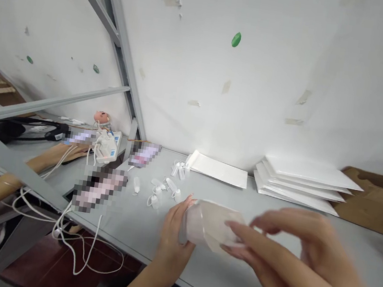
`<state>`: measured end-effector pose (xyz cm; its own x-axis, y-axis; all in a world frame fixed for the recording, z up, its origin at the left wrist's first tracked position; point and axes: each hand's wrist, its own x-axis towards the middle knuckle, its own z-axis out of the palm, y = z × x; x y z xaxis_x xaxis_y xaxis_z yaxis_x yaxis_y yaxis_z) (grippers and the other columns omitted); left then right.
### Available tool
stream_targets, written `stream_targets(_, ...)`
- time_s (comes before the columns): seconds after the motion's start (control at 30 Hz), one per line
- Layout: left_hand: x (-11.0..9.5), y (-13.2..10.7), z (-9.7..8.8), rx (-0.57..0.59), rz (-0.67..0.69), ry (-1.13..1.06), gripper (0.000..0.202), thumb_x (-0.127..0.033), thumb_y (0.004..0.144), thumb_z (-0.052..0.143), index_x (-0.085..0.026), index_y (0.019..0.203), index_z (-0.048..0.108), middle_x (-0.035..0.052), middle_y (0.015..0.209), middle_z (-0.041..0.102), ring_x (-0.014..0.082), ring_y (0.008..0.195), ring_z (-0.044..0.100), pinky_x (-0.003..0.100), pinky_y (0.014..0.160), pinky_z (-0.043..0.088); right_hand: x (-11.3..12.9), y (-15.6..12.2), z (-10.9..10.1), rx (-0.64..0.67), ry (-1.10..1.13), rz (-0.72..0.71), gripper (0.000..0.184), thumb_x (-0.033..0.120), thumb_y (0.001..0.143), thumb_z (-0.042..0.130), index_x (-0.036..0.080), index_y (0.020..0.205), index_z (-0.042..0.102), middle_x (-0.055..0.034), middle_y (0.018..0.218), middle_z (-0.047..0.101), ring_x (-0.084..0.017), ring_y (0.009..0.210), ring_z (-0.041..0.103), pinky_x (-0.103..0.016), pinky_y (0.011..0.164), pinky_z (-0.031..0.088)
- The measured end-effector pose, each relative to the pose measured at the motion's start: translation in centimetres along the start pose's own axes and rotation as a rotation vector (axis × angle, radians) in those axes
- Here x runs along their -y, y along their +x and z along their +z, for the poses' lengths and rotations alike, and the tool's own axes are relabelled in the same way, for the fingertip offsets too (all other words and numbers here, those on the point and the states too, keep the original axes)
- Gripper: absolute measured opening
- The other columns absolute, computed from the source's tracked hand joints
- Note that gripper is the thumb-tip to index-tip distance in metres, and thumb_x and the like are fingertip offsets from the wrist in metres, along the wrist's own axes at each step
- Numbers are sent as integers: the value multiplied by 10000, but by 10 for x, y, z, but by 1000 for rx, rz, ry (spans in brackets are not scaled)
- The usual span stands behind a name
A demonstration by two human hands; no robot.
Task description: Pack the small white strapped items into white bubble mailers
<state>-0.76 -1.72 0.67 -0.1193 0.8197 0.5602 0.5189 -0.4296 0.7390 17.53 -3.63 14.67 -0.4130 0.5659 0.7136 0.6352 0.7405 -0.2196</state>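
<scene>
The person is holding a small clear pouch [209,224] over the grey table [264,281], just above its near edge. The left hand [174,238] is gripping the pouch's left end, thumb on the near side and fingers behind. The right hand [291,246] is pinching the right end between thumb and forefinger, its other fingers spreading loosely above. Both hands are blurring slightly, so the exact fingertip contact is hard to tell.

To handle the pouch well, the person is probably best off keeping the left grip firm and still while the right fingers are working the thin film, since a soft wrapper like this looks prone to slipping or crumpling. Keeping it low over the table also seems wise, so that anything dropping out is landing close by.

Behind the pouch, small white parts [166,185] are lying scattered; roughly ten are showing, though some are overlapping and an exact count cannot be made. Against the wall, one flat white sheet [218,169] is lying alone, and beside it a stack [301,183] of about four white mailers. One brown bag [378,202] is lying at the far right. Several white cables [64,235] are hanging off the table's left edge; their number cannot be told. Another person's arm [7,182] is reaching in at far left.
</scene>
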Motion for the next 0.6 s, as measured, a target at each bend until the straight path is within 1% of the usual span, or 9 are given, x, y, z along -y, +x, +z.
stream_targets(0.07,2,0,-1,32,28,64,590,-156,749,585,-213,1298,380,122,1226,568,252,1108,545,394,908,460,-2,12,7,15,-37,-37,329,325,819,605,294,1146,598,-79,932,569,-204,793,560,-331,648,487)
stream_targets(0.17,5,0,-1,35,22,94,647,-170,755,589,-235,1339,317,110,1229,558,244,1119,536,391,902,465,-10,22,7,54,96,-47,315,400,812,607,279,1102,624,-79,949,571,-206,839,564,-319,638,495)
stream_targets(0.27,4,-1,-1,50,-30,86,686,-143,735,587,-243,1350,301,107,1232,548,244,1131,529,393,909,460,-24,29,7,-85,299,26,253,391,850,557,282,1062,641,-68,931,581,-203,856,566,-335,682,492)
stream_targets(0.33,3,-3,-2,86,-84,64,702,-118,709,585,-251,1344,317,94,1208,559,242,1113,539,387,903,463,-40,36,18,-200,405,136,220,365,886,505,277,1028,649,-53,904,587,-186,831,569,-346,716,484)
stream_targets(0.37,2,-3,-4,108,-106,49,710,-111,698,583,-256,1343,324,88,1198,564,240,1104,544,383,900,464,-49,41,28,-218,440,200,213,351,897,488,271,1006,652,-45,888,589,-173,809,571,-345,722,482)
stream_targets(0.4,1,-4,-5,129,-125,33,714,-107,692,581,-260,1343,329,83,1193,566,239,1100,546,380,899,463,-59,46,41,-188,458,268,212,350,897,485,260,984,656,-39,880,591,-160,782,571,-339,719,482)
stream_targets(0.47,0,-6,-8,157,-150,6,715,-116,689,587,-264,1342,336,80,1195,566,241,1101,545,377,902,459,-76,53,72,27,482,363,226,383,863,527,239,977,660,-42,910,596,-152,779,576,-333,727,489)
stream_targets(0.53,1,-7,-11,166,-171,-12,709,-136,688,603,-258,1338,346,85,1202,565,250,1106,544,380,906,454,-86,55,106,274,527,365,261,386,818,582,232,1014,658,-50,931,585,-158,811,579,-332,747,496)
stream_targets(0.6,2,-7,-12,156,-174,-27,694,-157,686,619,-245,1326,364,93,1203,568,259,1104,546,385,907,452,-85,52,134,427,588,312,300,341,776,634,240,1059,644,-54,953,571,-159,806,576,-335,754,501)
